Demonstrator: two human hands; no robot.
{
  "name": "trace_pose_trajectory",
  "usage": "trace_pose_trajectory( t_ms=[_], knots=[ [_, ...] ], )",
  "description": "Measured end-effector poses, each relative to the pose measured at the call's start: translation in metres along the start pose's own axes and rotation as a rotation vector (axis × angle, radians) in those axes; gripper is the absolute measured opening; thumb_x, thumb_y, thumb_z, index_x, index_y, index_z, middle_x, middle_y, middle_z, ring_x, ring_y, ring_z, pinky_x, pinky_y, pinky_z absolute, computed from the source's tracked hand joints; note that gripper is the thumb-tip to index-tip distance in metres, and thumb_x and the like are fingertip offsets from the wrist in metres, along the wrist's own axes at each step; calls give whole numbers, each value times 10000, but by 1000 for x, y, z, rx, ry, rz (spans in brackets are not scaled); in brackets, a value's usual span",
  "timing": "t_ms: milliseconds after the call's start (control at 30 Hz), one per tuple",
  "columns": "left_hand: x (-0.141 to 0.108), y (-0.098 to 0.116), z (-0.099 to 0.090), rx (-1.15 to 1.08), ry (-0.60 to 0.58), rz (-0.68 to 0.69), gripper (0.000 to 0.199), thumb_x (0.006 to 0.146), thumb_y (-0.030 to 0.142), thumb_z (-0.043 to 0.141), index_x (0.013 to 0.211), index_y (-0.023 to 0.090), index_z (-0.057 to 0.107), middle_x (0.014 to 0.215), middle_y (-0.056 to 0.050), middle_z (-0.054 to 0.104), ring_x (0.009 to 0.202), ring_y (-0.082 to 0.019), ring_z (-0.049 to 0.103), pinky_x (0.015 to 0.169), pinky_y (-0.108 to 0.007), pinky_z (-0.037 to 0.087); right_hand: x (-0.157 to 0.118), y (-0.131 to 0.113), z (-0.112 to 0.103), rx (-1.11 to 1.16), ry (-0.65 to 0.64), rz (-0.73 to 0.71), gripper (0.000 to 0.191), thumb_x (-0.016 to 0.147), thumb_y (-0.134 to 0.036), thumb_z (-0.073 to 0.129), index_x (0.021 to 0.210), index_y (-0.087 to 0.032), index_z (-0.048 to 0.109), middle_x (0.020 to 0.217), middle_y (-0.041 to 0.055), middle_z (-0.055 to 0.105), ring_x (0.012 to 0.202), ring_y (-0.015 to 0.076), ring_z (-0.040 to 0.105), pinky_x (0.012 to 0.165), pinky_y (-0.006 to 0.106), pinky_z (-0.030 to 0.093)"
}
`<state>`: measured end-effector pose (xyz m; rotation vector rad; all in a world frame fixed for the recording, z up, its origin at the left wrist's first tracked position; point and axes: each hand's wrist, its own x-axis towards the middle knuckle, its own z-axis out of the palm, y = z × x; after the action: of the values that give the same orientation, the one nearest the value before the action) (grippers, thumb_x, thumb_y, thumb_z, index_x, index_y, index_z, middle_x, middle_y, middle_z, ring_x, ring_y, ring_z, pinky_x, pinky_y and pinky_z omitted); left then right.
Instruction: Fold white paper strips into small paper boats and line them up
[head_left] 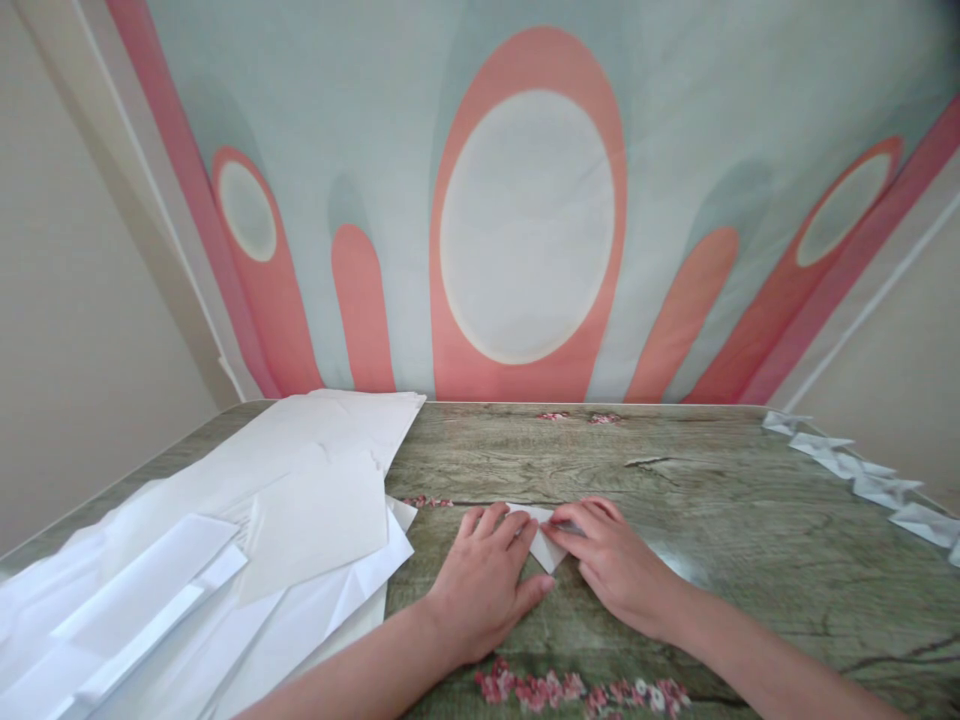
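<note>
"Near the middle of the desk, what is being handled?"

"A small folded white paper, lying between the left hand and the right hand, both touching it."

"How do they stand?"

"The left is palm down, fingers laid over the paper's left side, thumb held out apart. The right has its fingertips at the other edge; I cannot tell whether they pinch it."

"And around them?"

"To the left, a heap of white sheets; along the right edge, a row of folded paper pieces."
</note>
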<state>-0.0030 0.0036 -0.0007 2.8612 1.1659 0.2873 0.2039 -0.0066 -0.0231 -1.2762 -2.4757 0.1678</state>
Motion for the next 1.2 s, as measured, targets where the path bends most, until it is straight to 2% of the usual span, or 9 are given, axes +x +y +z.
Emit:
trace_pose_trajectory(
  t_ms=[200, 433, 567, 733, 933, 1200],
  knots=[
    [0, -2, 2, 15, 8, -11, 465, 908, 519, 324, 1251, 238, 462, 1250, -49, 494, 1193, -270, 347, 988, -451, 256, -1, -3, 1, -90, 18, 3, 462, 752, 3, 412, 1136, -207, 560, 1084, 48, 564, 1031, 180, 471, 1028, 424, 199],
    [-1, -2, 3, 40, 10, -44, 478, 907, 530, 308, 1258, 242, 458, 1318, -66, 433, 1256, -289, 288, 1007, -473, 246, -8, 3, 0, -297, 65, -3, 251, 804, -92, 487, 1004, -168, 619, 1001, 73, 603, 1039, 215, 484, 1016, 442, 246],
    [-2, -2, 4, 46, 11, -48, 481, 902, 531, 325, 1262, 242, 460, 1320, -80, 426, 1266, -290, 276, 1016, -473, 239, -13, 5, 2, -437, 96, -8, 206, 779, -96, 514, 942, -125, 638, 957, 113, 620, 1029, 256, 496, 996, 452, 281],
    [-2, -2, 3, 48, 14, -49, 502, 889, 557, 331, 1262, 248, 462, 1312, -86, 430, 1275, -299, 266, 1025, -487, 223, -14, 5, 9, -495, 113, 20, 202, 759, -82, 520, 912, -136, 640, 954, 120, 622, 1009, 274, 506, 972, 461, 305],
    [-2, -3, 2, 47, 23, -52, 506, 879, 565, 348, 1251, 246, 474, 1311, -81, 428, 1281, -296, 266, 1050, -488, 194, -7, 3, 7, -453, 120, 51, 237, 792, -64, 492, 966, -161, 621, 995, 87, 615, 1027, 237, 504, 985, 453, 289],
    [-1, -2, 3, 41, 43, -48, 513, 870, 576, 357, 1257, 256, 470, 1308, -78, 433, 1291, -299, 252, 1062, -507, 173, 1, -3, 20, -419, 145, -42, 296, 842, -141, 515, 1130, -200, 553, 1128, 82, 580, 1093, 233, 471, 977, 453, 296]
  ],
)
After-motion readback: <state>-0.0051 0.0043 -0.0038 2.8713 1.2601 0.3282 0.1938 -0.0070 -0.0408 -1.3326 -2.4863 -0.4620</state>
